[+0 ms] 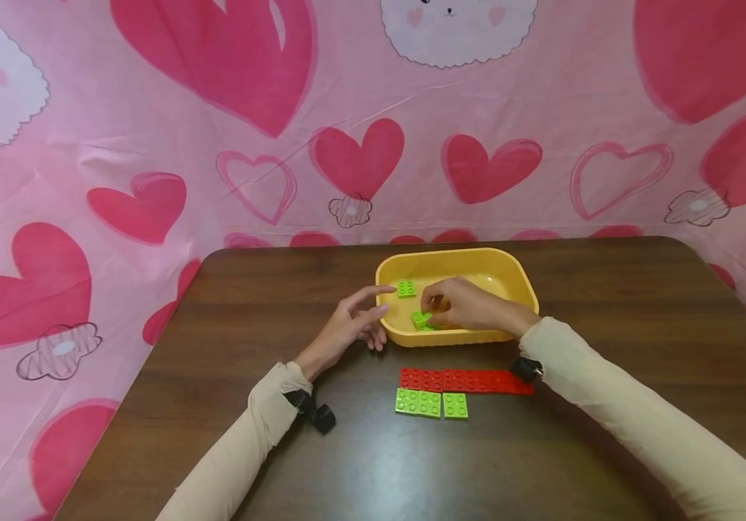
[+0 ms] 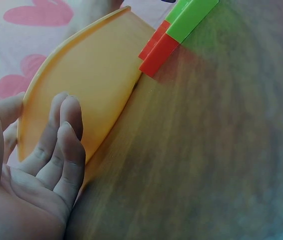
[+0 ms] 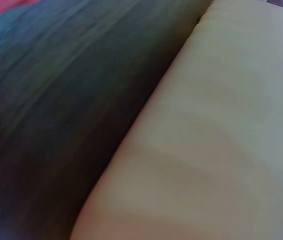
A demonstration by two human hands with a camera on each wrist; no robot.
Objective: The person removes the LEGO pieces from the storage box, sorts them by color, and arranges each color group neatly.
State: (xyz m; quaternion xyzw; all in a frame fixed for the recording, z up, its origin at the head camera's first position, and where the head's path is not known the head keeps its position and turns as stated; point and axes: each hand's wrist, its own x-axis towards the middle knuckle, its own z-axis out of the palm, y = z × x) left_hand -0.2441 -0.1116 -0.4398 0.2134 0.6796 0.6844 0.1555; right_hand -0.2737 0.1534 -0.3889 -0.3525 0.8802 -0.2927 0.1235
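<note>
A yellow plastic basin (image 1: 522,289) stands at the back of the table. Reaching inside it, my right hand (image 1: 460,302) pinches a green toy building brick (image 1: 420,319) between thumb and fingers, partly hidden by the fingertips. Another green brick (image 1: 406,289) lies near the basin's left wall. At the left rim is my left hand (image 1: 349,322), its index finger and thumb extended at the edge and the other fingers loosely bent outside the wall. The left wrist view shows those fingers (image 2: 71,145) against the basin's outer side, holding nothing. The right wrist view shows no hand.
In front of the basin lies a row of red bricks (image 1: 454,380). Along its near side are two adjoining green bricks (image 1: 418,402) and a third green brick (image 1: 455,406) slightly apart. A pink heart-patterned cloth (image 1: 359,87) hangs behind the brown table (image 1: 268,304).
</note>
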